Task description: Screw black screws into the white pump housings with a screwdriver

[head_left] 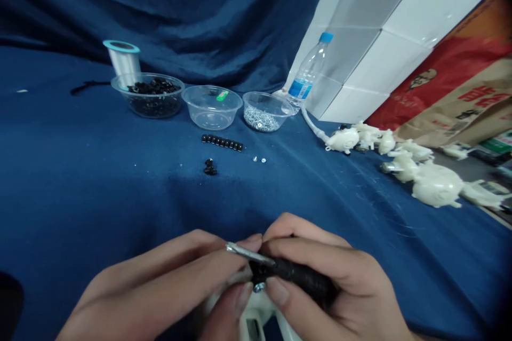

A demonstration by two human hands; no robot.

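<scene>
In the lower middle, my left hand (160, 282) is closed around a white plastic part (250, 313), partly hidden by my fingers. My right hand (352, 282) grips a screwdriver (252, 253) by its black handle, the metal shaft pointing left across my left fingertips. Between my two thumbs a small silver screw (259, 287) shows at a black piece on the white part; how deep it sits I cannot tell. Beyond my hands lie a row of small black pieces (222, 142), a little pile of black pieces (210, 167) and two loose screws (263, 160).
Along the back stand a clear bowl of black parts (154, 106), a clear bowl with a green label (212, 117), a bowl of screws (262, 119), a spool (124, 61) and a water bottle (308, 74). White plastic assemblies (436, 183), boxes (360, 63) and a paper bag (452, 79) fill the right.
</scene>
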